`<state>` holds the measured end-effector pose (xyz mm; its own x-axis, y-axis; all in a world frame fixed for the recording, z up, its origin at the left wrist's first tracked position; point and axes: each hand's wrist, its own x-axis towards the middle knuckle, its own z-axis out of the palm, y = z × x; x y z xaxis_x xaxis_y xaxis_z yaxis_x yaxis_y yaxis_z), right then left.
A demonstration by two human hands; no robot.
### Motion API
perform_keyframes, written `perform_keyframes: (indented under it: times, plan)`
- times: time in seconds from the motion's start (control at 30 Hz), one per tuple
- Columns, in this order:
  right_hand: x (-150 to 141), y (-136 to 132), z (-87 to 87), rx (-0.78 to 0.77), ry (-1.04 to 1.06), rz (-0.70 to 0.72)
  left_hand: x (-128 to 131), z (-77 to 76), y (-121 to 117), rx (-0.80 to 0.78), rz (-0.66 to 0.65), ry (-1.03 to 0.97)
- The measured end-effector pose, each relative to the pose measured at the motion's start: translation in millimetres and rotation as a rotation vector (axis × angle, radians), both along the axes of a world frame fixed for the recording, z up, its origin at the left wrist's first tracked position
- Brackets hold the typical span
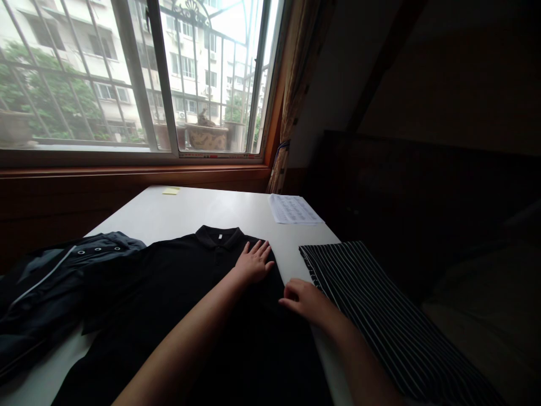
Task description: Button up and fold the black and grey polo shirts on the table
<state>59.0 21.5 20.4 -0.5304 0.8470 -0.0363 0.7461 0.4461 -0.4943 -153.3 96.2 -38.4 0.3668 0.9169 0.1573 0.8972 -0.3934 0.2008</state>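
Note:
A black polo shirt [177,304] lies spread out on a white table [203,208], its collar toward the window and a small white label inside the neck. My left hand [254,262] rests flat on the shirt's right shoulder, fingers spread. At the sleeve edge on the same side, my right hand [305,301] has its fingers curled in, closed on the cloth of the sleeve. The lower part of the shirt is dark and partly covered by my left forearm.
A dark jacket [46,287] with a pale stripe and metal eyelets lies at left. On the right is a folded black-and-white striped cloth [380,304]. Printed sheets [296,210] and a yellow sticky note [171,191] sit near the far edge, below a barred window [211,84].

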Motion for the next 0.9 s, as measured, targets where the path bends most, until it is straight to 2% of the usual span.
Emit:
perform_keyframes:
  times: [0.1, 0.2, 0.4, 0.9]
  plan:
    - [2.3, 5.9, -14.6, -0.111, -0.062, 0.004, 0.4, -0.2, 0.6, -0.002, 0.004, 0.002]
    - [6.5, 8.7, -21.3, -0.163, -0.087, -0.014, 0.4, -1.1, 2.4, -0.006, 0.006, 0.003]
    - [10.7, 6.7, -21.1, -0.265, -0.102, -0.043, 1.5, -0.8, 5.1, -0.004, 0.023, 0.000]
    - [14.4, 5.7, -19.9, -0.301, -0.087, -0.079, 4.3, 6.4, -2.2, 0.015, 0.077, -0.048]
